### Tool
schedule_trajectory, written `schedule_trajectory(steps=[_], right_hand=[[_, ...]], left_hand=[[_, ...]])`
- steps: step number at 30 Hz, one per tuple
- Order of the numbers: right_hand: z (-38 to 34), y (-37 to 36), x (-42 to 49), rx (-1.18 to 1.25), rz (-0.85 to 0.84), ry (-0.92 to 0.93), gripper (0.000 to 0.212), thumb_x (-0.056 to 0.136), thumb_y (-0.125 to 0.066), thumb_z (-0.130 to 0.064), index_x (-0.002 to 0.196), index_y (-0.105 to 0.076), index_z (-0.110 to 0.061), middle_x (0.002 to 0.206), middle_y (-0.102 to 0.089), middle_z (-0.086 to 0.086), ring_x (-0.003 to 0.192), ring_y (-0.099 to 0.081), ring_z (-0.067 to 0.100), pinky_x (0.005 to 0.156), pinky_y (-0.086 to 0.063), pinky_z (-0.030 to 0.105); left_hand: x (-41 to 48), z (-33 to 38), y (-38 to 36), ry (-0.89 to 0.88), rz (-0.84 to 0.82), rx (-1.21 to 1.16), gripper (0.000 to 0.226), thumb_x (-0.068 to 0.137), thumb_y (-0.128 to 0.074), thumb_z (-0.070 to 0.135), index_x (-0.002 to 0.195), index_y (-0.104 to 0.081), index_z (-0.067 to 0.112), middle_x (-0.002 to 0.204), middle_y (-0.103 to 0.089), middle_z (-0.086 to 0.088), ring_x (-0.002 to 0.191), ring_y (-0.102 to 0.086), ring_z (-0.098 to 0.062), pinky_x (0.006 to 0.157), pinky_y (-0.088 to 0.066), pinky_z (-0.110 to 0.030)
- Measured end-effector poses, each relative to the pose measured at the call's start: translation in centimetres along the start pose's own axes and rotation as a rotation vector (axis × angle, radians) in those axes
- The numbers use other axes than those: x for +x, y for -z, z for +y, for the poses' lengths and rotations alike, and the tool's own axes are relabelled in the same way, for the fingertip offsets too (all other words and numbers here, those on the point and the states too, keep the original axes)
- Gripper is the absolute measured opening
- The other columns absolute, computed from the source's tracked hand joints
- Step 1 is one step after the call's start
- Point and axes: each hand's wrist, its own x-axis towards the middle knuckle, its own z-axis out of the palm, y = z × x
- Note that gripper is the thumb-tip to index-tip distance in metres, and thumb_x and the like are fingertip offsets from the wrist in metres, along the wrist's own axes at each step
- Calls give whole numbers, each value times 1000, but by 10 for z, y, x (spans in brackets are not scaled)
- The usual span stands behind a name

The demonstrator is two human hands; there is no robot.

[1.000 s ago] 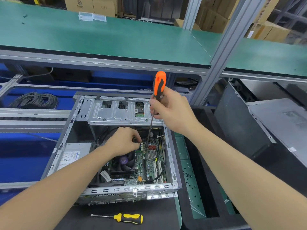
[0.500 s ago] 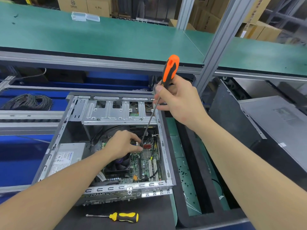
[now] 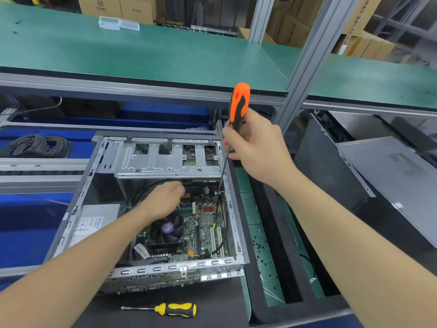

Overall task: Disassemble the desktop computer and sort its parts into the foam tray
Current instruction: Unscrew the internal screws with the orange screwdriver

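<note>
Right hand (image 3: 256, 147) grips the orange screwdriver (image 3: 238, 104) above the open computer case (image 3: 78, 209); left hand (image 3: 163, 201) is clenched over the motherboard (image 3: 205, 223).

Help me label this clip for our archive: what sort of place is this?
Most likely an electronics teardown or recycling line, not a home. The opened desktop computer sits at an aluminium-framed bench with a green mat shelf, a foam tray beside it holds loose screws, and stacked cardboard boxes stand behind.
</note>
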Motion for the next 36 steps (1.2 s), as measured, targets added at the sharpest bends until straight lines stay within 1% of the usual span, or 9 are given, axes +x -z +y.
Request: schedule_trajectory(steps=[3,6,9,11,14,17,19,24,36], right_hand=[[8,-12,-7,-76,-31,-2,12,101,-58,-36,99,-56,-23,76,-72,7,76,-70,31,75,-61,53],[16,-23,-14,-152,-27,7,12,102,-57,-36,99,-55,-25,76,-71,5,71,-69,21,75,-58,44],[21,-28,-18,-192,-7,10,13,102,-57,-36,98,-54,-24,74,-71,4,68,-67,17,75,-54,39],[22,-29,-19,-190,16,11,13,102,-57,-35,98,-54,-22,71,-69,4,66,-65,15,73,-51,36],[21,-31,-21,-179,44,7,12,102,-57,-33,98,-54,-22,71,-69,2,66,-66,14,71,-49,35],[21,-32,-23,-160,59,-30,13,102,-57,-34,98,-54,-22,74,-71,2,70,-70,16,73,-55,42],[22,-33,-25,-144,62,-49,13,101,-57,-34,97,-54,-22,74,-71,2,71,-70,18,73,-58,45],[24,-35,-28,-104,80,-76,15,101,-57,-34,97,-54,-19,76,-70,3,74,-70,24,72,-60,50],[24,-36,-32,-63,98,-109,14,101,-58,-32,98,-56,-19,76,-70,3,75,-69,25,74,-61,50]], left_hand=[[-8,4,2,308,-253,-770,23,96,-36,13,74,-41,17,63,-36,-2,49,-24,-15,43,-23,-26],[-12,6,6,367,-398,-971,18,91,-38,4,77,-45,12,69,-44,-6,51,-33,-16,44,-35,-25],[-11,11,8,313,-365,-878,14,78,-41,2,68,-47,10,68,-48,-10,50,-39,-20,47,-41,-26],[-9,14,4,284,-337,-766,16,80,-44,7,66,-50,7,62,-45,-7,48,-35,-19,46,-35,-25],[-3,24,-8,207,-296,-438,22,88,-57,18,74,-70,6,54,-29,2,46,-22,-16,45,-21,-23],[2,35,-22,-5,-190,-24,14,89,-69,30,85,-82,27,46,-50,14,41,-39,-12,43,-31,-20],[5,40,-30,-156,-117,98,13,93,-69,32,95,-81,36,48,-56,21,44,-47,-2,45,-31,-13],[10,41,-39,-312,-35,8,14,95,-71,34,106,-79,34,40,-42,16,42,-39,-5,46,-29,-19],[17,32,-51,-365,68,12,6,94,-73,37,93,-79,36,56,-48,8,49,-40,-5,51,-27,-20]])
